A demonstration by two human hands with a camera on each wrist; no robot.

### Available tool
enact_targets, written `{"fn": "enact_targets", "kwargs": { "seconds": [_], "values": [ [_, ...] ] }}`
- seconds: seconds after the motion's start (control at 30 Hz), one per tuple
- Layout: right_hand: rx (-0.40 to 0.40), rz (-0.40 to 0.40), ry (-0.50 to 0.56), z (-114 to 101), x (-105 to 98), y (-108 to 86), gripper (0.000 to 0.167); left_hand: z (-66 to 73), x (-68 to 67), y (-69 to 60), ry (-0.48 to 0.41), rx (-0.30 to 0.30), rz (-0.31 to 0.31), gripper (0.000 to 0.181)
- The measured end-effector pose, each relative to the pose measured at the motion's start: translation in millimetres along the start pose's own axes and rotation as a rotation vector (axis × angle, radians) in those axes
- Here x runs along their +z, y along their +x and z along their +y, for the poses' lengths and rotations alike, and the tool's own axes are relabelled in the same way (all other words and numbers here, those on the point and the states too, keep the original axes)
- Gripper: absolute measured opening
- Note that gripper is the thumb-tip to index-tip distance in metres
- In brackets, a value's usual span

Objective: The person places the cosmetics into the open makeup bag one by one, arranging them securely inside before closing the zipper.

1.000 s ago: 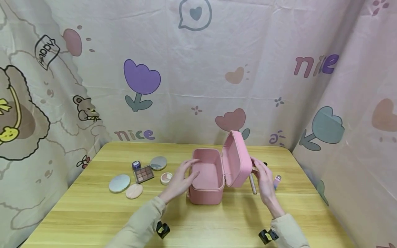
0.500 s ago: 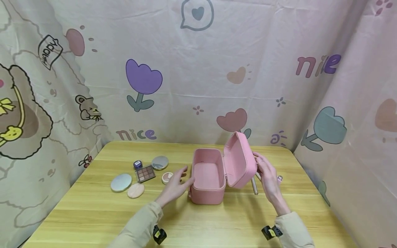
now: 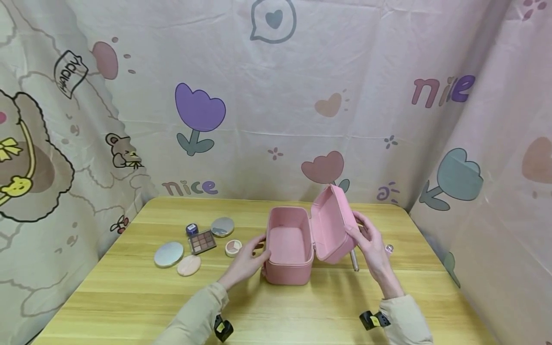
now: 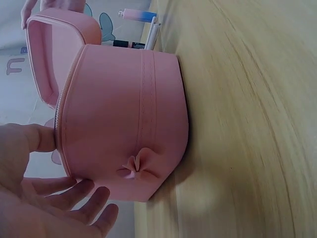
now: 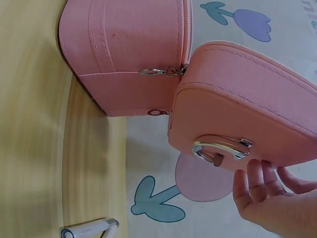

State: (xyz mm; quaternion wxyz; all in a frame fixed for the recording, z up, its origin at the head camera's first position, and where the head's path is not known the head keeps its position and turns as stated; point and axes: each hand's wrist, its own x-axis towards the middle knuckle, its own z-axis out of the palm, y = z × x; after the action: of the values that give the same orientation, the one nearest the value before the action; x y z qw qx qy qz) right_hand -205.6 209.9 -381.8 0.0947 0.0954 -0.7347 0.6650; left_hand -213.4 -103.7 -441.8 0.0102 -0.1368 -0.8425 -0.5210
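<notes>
The pink case (image 3: pixel 286 274) stands with its lid (image 3: pixel 345 225) raised and tilted to the right, its inside bare. My left hand (image 3: pixel 245 262) touches the left rim; in the left wrist view, that hand (image 4: pixel 29 193) has its thumb at the zipper edge and fingers against the wall near a bow (image 4: pixel 141 166). My right hand (image 3: pixel 374 249) holds the lid's right edge, thumb on the rim and fingers behind. From the right wrist view, the right hand (image 5: pixel 277 203) is at the lid's edge beside a metal-fitted handle (image 5: pixel 218 146).
Left of the case on the wooden table (image 3: pixel 129 297) lie a palette (image 3: pixel 201 242), two round silver compacts (image 3: pixel 168 254) (image 3: pixel 222 226), a puff (image 3: pixel 189 265), a blue-lidded jar (image 3: pixel 191 229) and a small round pan (image 3: pixel 233 247). A silver tube (image 3: pixel 354 260) and a pink-blue tube (image 4: pixel 136 15) lie right.
The lid has tilted further right with my right hand, whose thumb has come onto its rim. My left hand has drawn back from over the opening to the left rim.
</notes>
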Motion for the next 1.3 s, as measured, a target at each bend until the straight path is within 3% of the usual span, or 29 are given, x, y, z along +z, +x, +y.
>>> {"fn": "enact_targets", "kwargs": {
  "seconds": [0.27,0.4,0.63,0.9,1.07,1.3],
  "values": [
    [-0.015,-0.002,0.021,1.8,-1.5,-1.8,0.049,-13.4,-6.0,0.0,-0.037,-0.017,0.006,0.051],
    [-0.013,0.0,0.024,2.6,-1.1,-2.0,0.05,-25.6,-19.6,-0.1,0.018,-0.031,0.066,0.055],
    [-0.018,-0.008,0.008,4.5,-1.7,-3.3,0.051,-47.1,-57.6,-5.4,0.184,-0.087,0.197,0.06],
    [-0.023,-0.008,0.013,4.8,-2.7,-3.2,0.051,-67.9,-97.3,-8.6,0.272,-0.164,0.237,0.063],
    [-0.02,-0.009,0.018,4.3,-2.7,-3.9,0.051,-76.2,-108.3,-10.1,0.38,-0.217,0.271,0.068],
    [-0.01,-0.013,0.021,4.0,-2.6,-5.1,0.052,-83.3,-114.0,-11.5,0.422,-0.275,0.247,0.074]
  ]
}}
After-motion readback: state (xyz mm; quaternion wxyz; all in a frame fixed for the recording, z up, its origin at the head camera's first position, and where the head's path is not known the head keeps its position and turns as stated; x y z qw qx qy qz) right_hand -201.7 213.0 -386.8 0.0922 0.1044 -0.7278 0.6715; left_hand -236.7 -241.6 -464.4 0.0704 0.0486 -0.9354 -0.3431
